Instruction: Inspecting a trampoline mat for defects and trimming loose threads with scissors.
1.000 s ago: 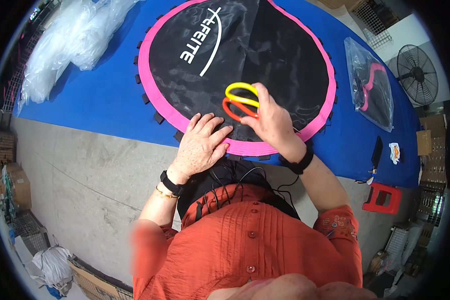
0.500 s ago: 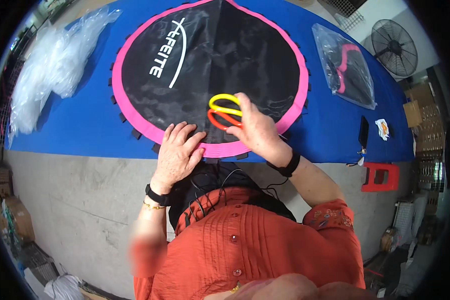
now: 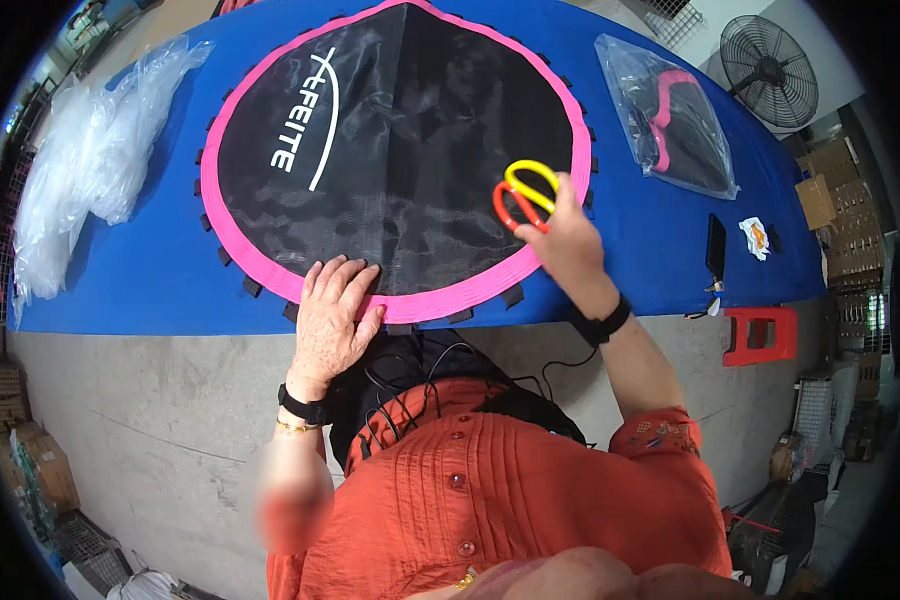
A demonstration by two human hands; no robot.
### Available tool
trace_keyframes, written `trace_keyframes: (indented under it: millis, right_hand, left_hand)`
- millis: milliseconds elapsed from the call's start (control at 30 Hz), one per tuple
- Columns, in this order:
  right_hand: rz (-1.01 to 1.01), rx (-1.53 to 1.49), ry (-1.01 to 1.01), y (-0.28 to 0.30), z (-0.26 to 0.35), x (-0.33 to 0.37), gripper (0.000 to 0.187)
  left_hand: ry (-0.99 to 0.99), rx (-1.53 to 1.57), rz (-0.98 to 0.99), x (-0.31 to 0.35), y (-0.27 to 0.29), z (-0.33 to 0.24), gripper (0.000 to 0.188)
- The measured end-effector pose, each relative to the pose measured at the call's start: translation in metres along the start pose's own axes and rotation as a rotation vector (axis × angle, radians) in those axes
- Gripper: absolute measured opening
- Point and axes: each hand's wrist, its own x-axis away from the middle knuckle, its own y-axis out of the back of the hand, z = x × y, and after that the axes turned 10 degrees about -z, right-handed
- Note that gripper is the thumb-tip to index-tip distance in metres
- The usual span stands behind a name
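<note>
While the left hand (image 3: 335, 318) lies flat with fingers spread on the near pink rim of the round black mat (image 3: 390, 150), its grip open and holding nothing, the right hand (image 3: 567, 238) has its grip closed on a pair of scissors (image 3: 523, 194) with one yellow and one red-orange handle loop. These scissors sit just above the right hand, over the mat's right edge, touching or nearly touching the pink border. Black tabs stick out around the rim between the two hands. Under the mat spreads the blue bench (image 3: 150, 270). Well to the right of the right hand lie a clear bag with a pink part (image 3: 670, 120) and a dark phone (image 3: 716, 247); far left of the left hand sits crumpled clear plastic (image 3: 80, 170).
</note>
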Motion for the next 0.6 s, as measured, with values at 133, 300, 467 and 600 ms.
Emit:
trace_keyframes:
  millis: [133, 300, 467, 600]
  right_hand:
    - [0.012, -0.02, 0.093, 0.0, 0.004, 0.012, 0.095]
    - [-0.168, 0.105, 0.017, -0.01, -0.038, -0.019, 0.097]
    - [-0.083, 0.164, -0.05, -0.003, -0.031, -0.021, 0.098]
    - [0.003, -0.056, -0.016, -0.003, -0.006, 0.004, 0.098]
  left_hand:
    - [-0.003, -0.002, -0.008, 0.001, 0.0, 0.0, 0.055]
    - [-0.019, 0.004, -0.001, 0.001, 0.0, 0.001, 0.06]
    - [-0.018, 0.03, 0.027, 0.0, 0.005, 0.001, 0.07]
    - [-0.021, 0.018, 0.028, 0.0, 0.004, 0.003, 0.076]
